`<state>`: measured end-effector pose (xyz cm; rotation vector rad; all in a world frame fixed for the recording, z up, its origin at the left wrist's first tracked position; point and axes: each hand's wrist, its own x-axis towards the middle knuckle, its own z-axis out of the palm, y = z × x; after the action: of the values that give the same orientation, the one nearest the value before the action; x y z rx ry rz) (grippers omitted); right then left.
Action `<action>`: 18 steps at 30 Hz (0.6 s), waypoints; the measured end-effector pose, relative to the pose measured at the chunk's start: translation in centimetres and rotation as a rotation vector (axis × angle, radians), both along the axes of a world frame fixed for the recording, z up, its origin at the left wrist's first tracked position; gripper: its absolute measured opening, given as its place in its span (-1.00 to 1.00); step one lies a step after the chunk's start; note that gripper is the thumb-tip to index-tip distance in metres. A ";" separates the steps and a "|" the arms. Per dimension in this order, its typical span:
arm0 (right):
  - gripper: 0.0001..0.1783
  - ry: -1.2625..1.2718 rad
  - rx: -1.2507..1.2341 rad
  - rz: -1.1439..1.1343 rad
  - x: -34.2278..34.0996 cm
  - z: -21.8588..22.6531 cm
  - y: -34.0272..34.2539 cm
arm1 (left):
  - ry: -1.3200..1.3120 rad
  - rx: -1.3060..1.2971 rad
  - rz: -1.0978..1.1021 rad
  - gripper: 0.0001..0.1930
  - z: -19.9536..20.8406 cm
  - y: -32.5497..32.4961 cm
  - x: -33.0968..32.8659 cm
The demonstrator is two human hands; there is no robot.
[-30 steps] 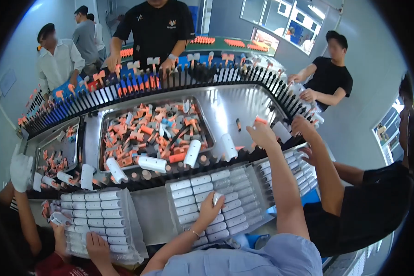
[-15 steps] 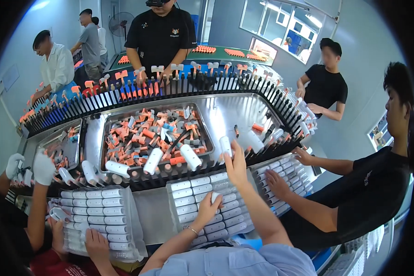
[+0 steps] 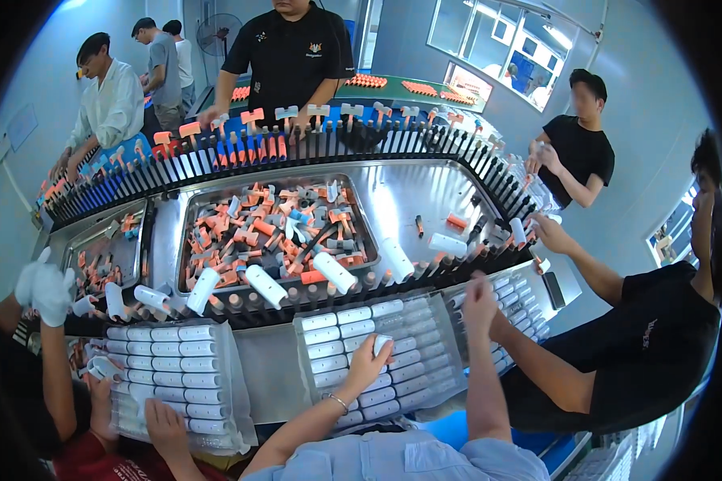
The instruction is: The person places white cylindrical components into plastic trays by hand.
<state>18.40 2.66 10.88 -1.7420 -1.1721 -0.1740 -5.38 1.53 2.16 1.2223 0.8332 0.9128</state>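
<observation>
My left hand (image 3: 365, 367), with a bracelet at its wrist, is closed around a small white curved shell (image 3: 383, 345). It rests over a clear plastic tray (image 3: 437, 330) holding rows of similar white shells (image 3: 322, 352). My right hand (image 3: 480, 303) is raised at the right edge of this tray. Its fingers are blurred and look drawn together; whether anything is between them is hidden. Ahead of it, a white shell (image 3: 397, 260) stands tilted on a post of the black rack, beside another white shell (image 3: 334, 273).
Inside the ring of posts lies a metal tray (image 3: 369, 255) heaped with orange, grey and white parts. Co-workers' hands are close on both sides: a gloved hand (image 3: 50, 289) at left, a bare hand (image 3: 553, 234) at right. Another shell tray (image 3: 234, 377) sits left of mine.
My right hand has come away from a white shell at the rack and moved right and back. My left hand has hardly moved. Tilted shells along the rack have shifted.
</observation>
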 end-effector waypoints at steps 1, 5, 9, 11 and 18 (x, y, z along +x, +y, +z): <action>-0.72 0.078 0.097 -0.068 1.6 0.5 1.2 | 0.005 0.002 0.000 -0.72 0.2 0.0 0.0; -0.55 0.235 -0.154 -0.014 3.6 3.0 5.0 | 0.041 0.019 -0.017 -0.70 -0.5 -0.1 0.1; -0.66 0.104 -0.255 0.179 4.7 0.7 7.2 | 0.026 0.018 -0.029 -0.70 -0.3 -0.2 0.3; -0.66 0.081 -0.175 0.181 3.1 1.3 7.7 | 0.021 0.003 -0.024 -0.71 -0.3 -0.1 0.1; -0.63 0.136 -0.109 0.316 -3.0 10.7 8.4 | 0.043 0.034 0.001 -0.70 -0.5 0.0 -0.1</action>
<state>15.38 11.04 21.55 -1.6088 -1.3565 0.1987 -5.46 1.52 1.70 1.2745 0.8554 0.9074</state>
